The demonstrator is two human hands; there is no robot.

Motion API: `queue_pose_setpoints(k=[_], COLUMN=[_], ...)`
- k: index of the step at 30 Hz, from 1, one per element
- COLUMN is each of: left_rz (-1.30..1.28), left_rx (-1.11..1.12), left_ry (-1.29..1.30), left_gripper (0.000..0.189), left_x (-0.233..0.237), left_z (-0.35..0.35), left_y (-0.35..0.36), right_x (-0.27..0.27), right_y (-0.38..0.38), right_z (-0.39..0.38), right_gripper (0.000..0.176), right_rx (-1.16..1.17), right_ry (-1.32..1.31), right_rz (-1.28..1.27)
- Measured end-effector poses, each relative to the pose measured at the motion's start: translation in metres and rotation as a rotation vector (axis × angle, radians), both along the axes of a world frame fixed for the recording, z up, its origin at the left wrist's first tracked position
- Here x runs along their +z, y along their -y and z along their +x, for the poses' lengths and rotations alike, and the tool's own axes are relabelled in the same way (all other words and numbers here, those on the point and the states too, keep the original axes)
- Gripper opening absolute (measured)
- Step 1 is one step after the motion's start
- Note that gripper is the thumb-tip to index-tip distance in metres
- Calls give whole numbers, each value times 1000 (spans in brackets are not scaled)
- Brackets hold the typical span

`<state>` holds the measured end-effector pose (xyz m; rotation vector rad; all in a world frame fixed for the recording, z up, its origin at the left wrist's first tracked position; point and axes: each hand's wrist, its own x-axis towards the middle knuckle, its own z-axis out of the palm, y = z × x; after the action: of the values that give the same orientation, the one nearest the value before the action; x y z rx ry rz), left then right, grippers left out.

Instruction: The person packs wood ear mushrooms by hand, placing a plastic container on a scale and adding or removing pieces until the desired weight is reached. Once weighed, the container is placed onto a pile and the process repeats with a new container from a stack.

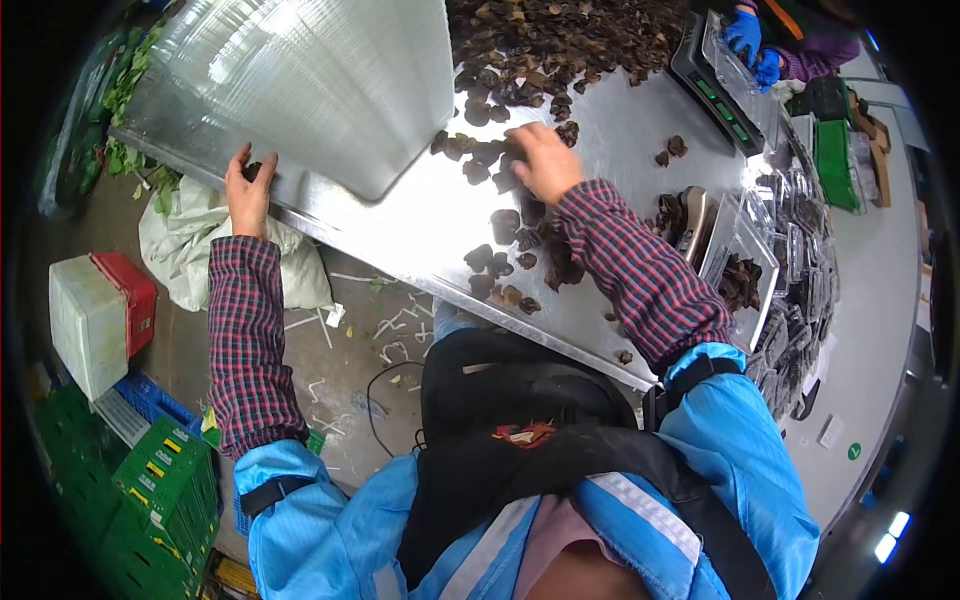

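Observation:
My left hand (248, 192) is at the near left edge of the metal table (400, 250), thumb and fingers around a small dark piece (252, 172) that looks like wood ear mushroom. My right hand (546, 165) reaches over loose dark mushroom pieces (486, 152), its fingers apart and touching or just above them. More brown-black wood ear mushrooms (560, 45) form a big spread pile at the far side. Several loose mushrooms (505, 228) lie scattered below my right hand.
A large translucent plastic bin (310, 90) stands on the table's left. At the right are a scale (715, 95), a co-worker's blue-gloved hands (745, 40), a clear tray (745, 265) with mushrooms and many stacked clear punnets (800, 240). Green crates (165, 490) and a white sack (190, 240) sit on the floor.

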<state>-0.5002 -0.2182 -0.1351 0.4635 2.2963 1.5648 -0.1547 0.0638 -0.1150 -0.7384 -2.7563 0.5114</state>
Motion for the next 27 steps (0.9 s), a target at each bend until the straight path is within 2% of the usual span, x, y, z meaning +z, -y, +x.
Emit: queue_pose_setpoints(k=[2, 3, 4, 6, 8, 10, 12, 14, 16, 17, 19, 20, 22, 24, 25, 27], left_rz=[-316, -247, -227, -138, -36, -50, -42, 22, 81, 40, -3, -13, 18, 30, 39, 43], left_rx=[-90, -68, -45, -26, 9, 11, -17, -63, -108, -130, -163, -171, -273, -387, -421, -569], left_ry=[-404, -453, -493, -368, -260, -304, -213, -117, -20, -1, 87, 155, 152, 235, 322, 297], left_gripper=[59, 61, 56, 49, 42, 36, 33, 31, 28, 26, 24, 23, 20, 19, 16, 13], left_x=[-6, -4, 5, 6, 15, 10, 16, 22, 23, 21, 27, 31, 21, 20, 23, 30], left_z=[-8, 2, 14, 27, 50, 65, 85, 103, 117, 121, 137, 146, 159, 178, 190, 215], left_y=[-1, -2, 0, 15, 29, 44, 53, 58, 61, 63, 58, 52, 44, 30, 21, -2], right_x=[-10, -17, -15, -11, -6, -4, -26, -32, -43, -35, -27, -16, 10, 48, 64, 105], right_y=[-3, -8, -9, -13, -14, -8, -9, -12, -7, -1, 6, 9, 11, 9, 10, 12], right_z=[-3, -2, -4, -10, -31, -60, -85, -93, -86, -82, -59, -43, -7, 45, 75, 142], right_gripper=[32, 28, 28, 26, 23, 24, 25, 26, 27, 29, 31, 28, 25, 24, 24, 27], right_rx=[81, 83, 76, -61, -66, -46, -139, -62, -19, -54, -99, -126, -159, -205, -265, -430], right_ry=[212, 225, 226, 179, 81, -105, 204, 304, 214, 293, 256, 153, -28, -98, -168, -214], right_rz=[-67, -100, -101, -140, -139, -27, -12, 27, 38, -86, -134, -172, -255, -304, -330, -290])
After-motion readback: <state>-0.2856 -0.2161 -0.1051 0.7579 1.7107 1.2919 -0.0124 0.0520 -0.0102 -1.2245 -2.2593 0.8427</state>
